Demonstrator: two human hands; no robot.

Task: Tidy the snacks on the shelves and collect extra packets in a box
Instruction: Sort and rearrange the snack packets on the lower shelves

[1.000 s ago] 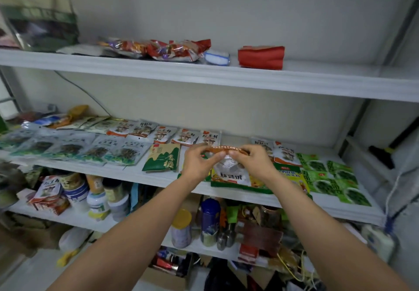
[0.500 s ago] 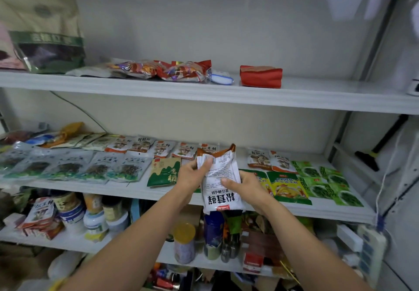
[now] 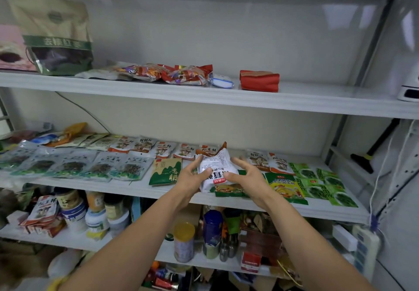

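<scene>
A white snack packet (image 3: 215, 162) with an orange top edge and its printed back facing me is tilted over the middle shelf (image 3: 136, 191). My left hand (image 3: 191, 178) grips its left side, thumb on the front. My right hand (image 3: 248, 175) holds its lower right side with the thumb pressed on it and the fingers spread. Under the packet lie green and yellow packets (image 3: 284, 186). A row of mushroom snack packets (image 3: 163, 149) runs along the back of the shelf, and dark green-grey packets (image 3: 74, 166) line the front left.
Bright green packets (image 3: 322, 181) fill the shelf's right end, and a green tea packet (image 3: 165, 173) lies left of my hands. The upper shelf (image 3: 317, 100) carries red snack bags (image 3: 186, 74), a red box (image 3: 259, 80) and a big brown bag (image 3: 54, 32). Jars (image 3: 95, 211) and bottles (image 3: 212, 229) crowd the lower shelf.
The packet went from lying flat, pinched by its top edge, to lifted upright, then lowered and tilted back toward the shelf. My right hand slid to its lower right side.
</scene>
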